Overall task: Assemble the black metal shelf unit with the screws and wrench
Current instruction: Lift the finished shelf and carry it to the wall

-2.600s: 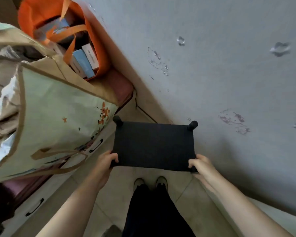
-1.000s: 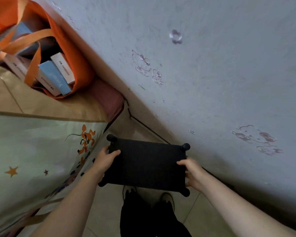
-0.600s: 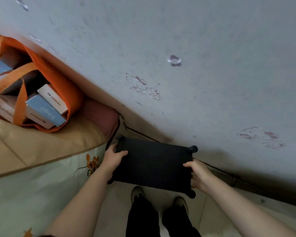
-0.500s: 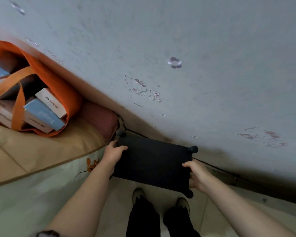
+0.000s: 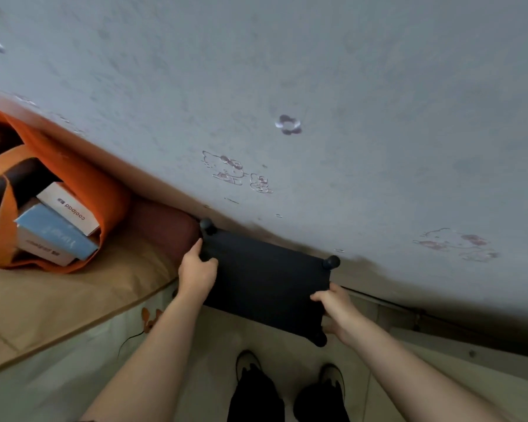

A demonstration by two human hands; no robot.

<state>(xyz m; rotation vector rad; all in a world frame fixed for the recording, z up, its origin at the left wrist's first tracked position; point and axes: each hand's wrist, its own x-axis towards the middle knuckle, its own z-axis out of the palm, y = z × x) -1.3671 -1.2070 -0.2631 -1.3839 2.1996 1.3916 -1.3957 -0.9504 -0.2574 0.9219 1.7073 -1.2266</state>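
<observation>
An orange fabric tote bag (image 5: pixel 83 190) holding white and blue boxes (image 5: pixel 55 226) is sitting at the left on a tan paper-covered surface (image 5: pixel 73 287), just beside a dark red cushion (image 5: pixel 162 226). The left hand (image 5: pixel 197 271) is gripping the left edge of the black rectangular metal shelf unit (image 5: pixel 265 278), thumb on top and fingers curling under. The shelf unit is being held flat above the tiled floor (image 5: pixel 217 339), its far edge lying close against the grey wall with faint cartoon stickers (image 5: pixel 287 86), round black knobs showing at its corners. The right hand (image 5: pixel 337 312) is gripping the shelf's right edge, fingers wrapping over it. Two dark shoes (image 5: pixel 287 373) are standing on the floor below the shelf.
</observation>
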